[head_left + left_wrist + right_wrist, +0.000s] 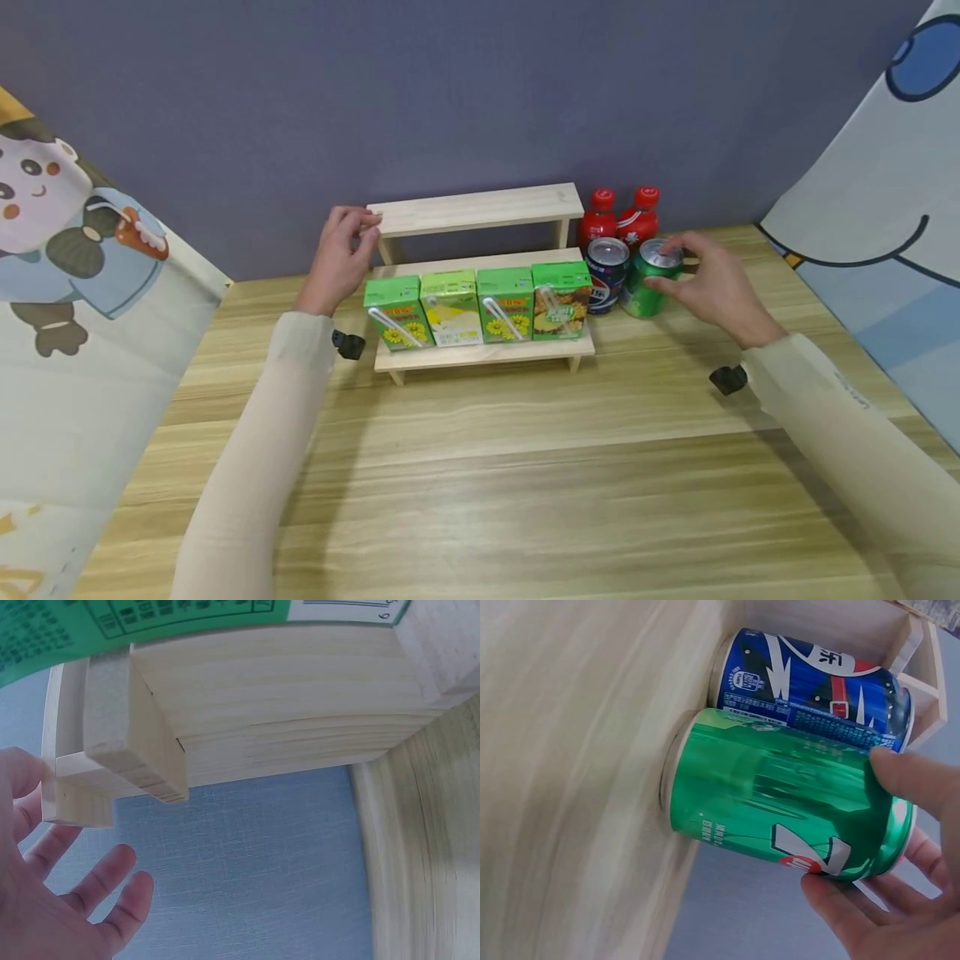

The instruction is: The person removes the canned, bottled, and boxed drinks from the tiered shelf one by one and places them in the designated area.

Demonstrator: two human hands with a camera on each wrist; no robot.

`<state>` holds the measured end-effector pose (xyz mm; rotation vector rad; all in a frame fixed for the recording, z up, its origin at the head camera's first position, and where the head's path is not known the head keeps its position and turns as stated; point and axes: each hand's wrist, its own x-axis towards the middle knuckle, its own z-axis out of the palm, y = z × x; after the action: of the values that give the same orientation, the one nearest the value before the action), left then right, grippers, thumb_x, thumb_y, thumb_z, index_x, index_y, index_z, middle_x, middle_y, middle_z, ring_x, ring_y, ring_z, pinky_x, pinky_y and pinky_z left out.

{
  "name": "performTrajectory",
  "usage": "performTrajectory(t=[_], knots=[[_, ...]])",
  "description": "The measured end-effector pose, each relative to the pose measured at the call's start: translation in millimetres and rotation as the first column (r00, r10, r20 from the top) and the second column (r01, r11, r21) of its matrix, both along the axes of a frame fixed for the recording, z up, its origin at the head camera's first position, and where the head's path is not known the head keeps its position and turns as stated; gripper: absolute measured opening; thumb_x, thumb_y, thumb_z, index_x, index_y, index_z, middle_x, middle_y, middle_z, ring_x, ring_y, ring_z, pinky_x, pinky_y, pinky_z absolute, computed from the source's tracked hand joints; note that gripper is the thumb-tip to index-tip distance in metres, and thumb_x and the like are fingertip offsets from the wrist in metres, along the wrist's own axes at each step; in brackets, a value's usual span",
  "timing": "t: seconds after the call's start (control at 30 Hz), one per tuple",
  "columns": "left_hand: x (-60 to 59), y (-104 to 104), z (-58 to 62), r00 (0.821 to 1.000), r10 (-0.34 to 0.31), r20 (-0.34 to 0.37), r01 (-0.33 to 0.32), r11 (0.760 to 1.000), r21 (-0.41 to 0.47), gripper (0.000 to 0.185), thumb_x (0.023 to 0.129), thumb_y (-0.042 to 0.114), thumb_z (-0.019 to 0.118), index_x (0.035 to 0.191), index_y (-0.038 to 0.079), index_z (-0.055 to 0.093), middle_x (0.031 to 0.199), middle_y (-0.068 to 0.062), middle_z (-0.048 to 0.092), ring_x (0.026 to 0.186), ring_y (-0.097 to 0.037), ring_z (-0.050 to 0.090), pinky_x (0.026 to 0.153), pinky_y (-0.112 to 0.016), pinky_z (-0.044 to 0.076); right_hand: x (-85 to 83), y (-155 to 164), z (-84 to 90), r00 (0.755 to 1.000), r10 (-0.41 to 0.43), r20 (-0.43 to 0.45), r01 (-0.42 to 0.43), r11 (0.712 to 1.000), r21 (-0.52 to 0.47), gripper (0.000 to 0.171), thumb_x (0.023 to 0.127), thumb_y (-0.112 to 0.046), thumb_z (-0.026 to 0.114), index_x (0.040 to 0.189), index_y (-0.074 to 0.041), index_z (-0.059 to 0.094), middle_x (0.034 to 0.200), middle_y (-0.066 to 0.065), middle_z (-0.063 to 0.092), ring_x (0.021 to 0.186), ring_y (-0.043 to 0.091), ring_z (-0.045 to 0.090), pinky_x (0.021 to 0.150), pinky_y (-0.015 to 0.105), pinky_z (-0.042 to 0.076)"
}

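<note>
- While it stood upright on the pale striped wooden tabletop (525, 467), the shiny green aluminium soda can (649, 279) showed a silver lid with a pull tab, and the right wrist view caught a white-and-red logo on its side.
- It sat touching the dark blue cola can (606, 275) on its left, just right of the light wooden two-tier shelf (480, 210), with two small red-capped red bottles (621, 218) close behind both cans against the grey-blue wall.
- On the shelf's lower tier four green juice cartons (477, 306) with taped-on straws stood side by side in one row, filling it from end to end; the upper tier carried nothing that could be seen.
- At the green can the right hand (712, 283) had its thumb and fingers (840, 911) curled around the upper part near the rim, the thumb on one side and the fingers on the other, gripping it.
- At the upper tier's left end the left hand (341, 258) rested with fingers (112, 889) loosely spread and only slightly bent, the thumb and a fingertip touching the wooden corner; it clasped nothing.
- Both forearms wore cream sleeves, and cartoon-printed fabric hung at either side of the table.
</note>
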<state>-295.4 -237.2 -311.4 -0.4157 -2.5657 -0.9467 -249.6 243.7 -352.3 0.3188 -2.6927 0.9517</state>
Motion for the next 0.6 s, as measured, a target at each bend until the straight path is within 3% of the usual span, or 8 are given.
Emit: performTrajectory(t=[0.6], knots=[[-0.1, 0.7, 0.1, 1.000, -0.010, -0.026, 0.010, 1.000, 0.003, 0.031, 0.090, 0.029, 0.042, 0.111, 0.012, 0.055, 0.115, 0.001, 0.039, 0.098, -0.017, 0.040, 0.079, -0.036, 0.039, -6.0, -2.4, -0.5, 1.000, 0.010, 0.012, -0.010, 0.999, 0.035, 0.045, 0.072, -0.031, 0.069, 0.104, -0.008, 0.048, 0.119, 0.012, 0.046, 0.103, 0.031, 0.043, 0.078, 0.047, 0.038]])
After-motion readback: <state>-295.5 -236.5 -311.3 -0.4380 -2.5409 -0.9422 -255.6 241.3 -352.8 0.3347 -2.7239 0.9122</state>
